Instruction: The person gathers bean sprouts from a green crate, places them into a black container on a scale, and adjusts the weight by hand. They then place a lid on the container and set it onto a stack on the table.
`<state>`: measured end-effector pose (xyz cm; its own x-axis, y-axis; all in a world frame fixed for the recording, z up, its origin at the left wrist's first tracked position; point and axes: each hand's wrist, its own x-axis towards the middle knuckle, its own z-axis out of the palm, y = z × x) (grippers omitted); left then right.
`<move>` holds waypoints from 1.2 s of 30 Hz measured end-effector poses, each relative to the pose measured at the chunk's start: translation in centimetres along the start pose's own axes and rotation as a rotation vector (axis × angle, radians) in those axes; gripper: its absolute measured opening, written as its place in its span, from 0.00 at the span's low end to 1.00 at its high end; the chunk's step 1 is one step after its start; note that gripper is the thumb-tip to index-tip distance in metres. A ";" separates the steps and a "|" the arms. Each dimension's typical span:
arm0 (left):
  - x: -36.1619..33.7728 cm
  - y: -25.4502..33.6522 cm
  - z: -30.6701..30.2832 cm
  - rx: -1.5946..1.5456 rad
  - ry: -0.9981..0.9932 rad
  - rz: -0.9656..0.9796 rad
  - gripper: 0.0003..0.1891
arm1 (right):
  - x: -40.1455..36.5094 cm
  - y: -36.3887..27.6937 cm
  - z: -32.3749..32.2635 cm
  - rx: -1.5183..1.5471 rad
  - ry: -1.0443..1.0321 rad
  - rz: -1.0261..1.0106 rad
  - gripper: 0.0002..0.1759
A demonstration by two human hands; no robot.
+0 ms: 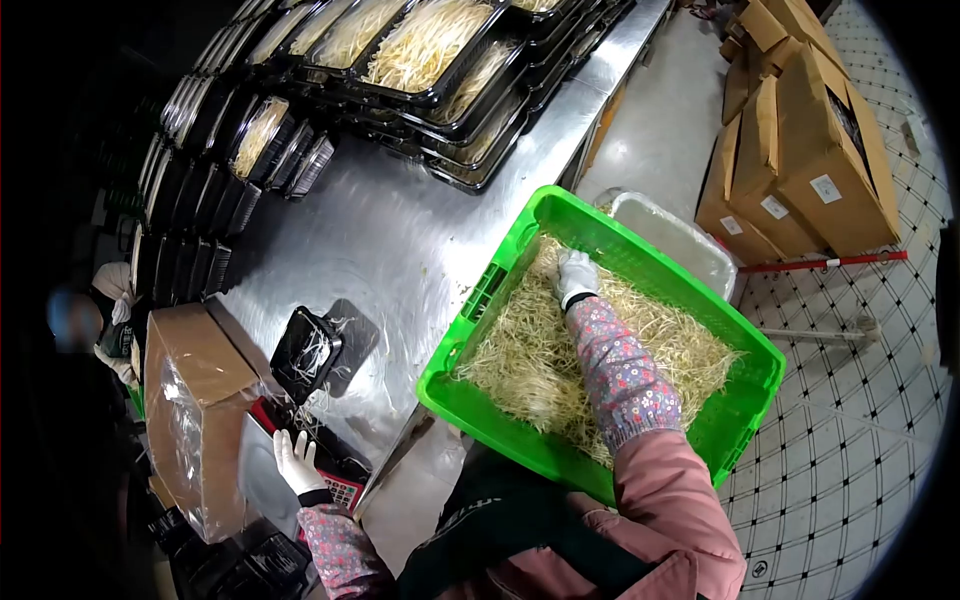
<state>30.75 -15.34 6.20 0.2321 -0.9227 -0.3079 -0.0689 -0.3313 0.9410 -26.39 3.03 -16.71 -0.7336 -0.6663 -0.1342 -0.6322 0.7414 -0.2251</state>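
My right hand (576, 276), in a white glove, reaches into a green plastic crate (560, 205) filled with pale bean sprouts (530, 345). Its fingers are curled into the sprouts near the far end, with the tips hidden. My left hand (296, 463), also white-gloved, is open with fingers spread and holds nothing. It is nearest to a scale (340, 490) with a red keypad panel. Just beyond it, a black plastic tray (305, 352) with a few sprouts in it sits tilted by the scale.
Filled black trays of sprouts (430, 45) are stacked at the back of the steel table (370, 215). More black trays (185, 220) stand at the left. A cardboard box (200, 400) flanks the scale. Cardboard boxes (800, 160) stand on the floor at right. Another person (115, 310) is at far left.
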 end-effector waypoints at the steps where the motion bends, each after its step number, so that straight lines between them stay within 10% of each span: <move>1: -0.1 0.1 0.0 0.008 -0.004 0.004 0.28 | 0.4 -0.6 -1.7 -0.030 -0.090 0.040 0.18; 11: -0.7 1.2 0.0 0.034 -0.074 0.083 0.24 | -3.2 3.7 -6.4 0.641 0.321 -0.158 0.19; 17: -0.4 1.0 -0.2 0.027 -0.131 0.092 0.27 | -8.6 1.3 -20.2 0.678 -0.105 -0.281 0.19; 20: 0.2 0.4 0.1 0.002 -0.143 0.085 0.27 | -11.8 0.1 -14.8 0.519 -0.238 -0.363 0.25; 25: 0.5 0.0 1.0 -0.023 -0.153 0.073 0.25 | -17.3 -3.7 -9.3 0.192 -0.565 -0.254 0.70; 28: 1.6 -0.4 1.3 -0.022 -0.113 0.061 0.26 | -19.7 -7.4 -12.2 -0.072 -0.552 -0.236 0.76; 36: 4.7 -1.9 2.1 -0.016 -0.002 0.072 0.29 | -15.8 -4.2 -8.9 0.172 -0.525 -0.082 0.64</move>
<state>29.97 -19.50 2.71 0.2250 -0.9443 -0.2400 -0.0694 -0.2612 0.9628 -14.33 11.19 -5.09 -0.4334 -0.7043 -0.5622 -0.6001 0.6910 -0.4030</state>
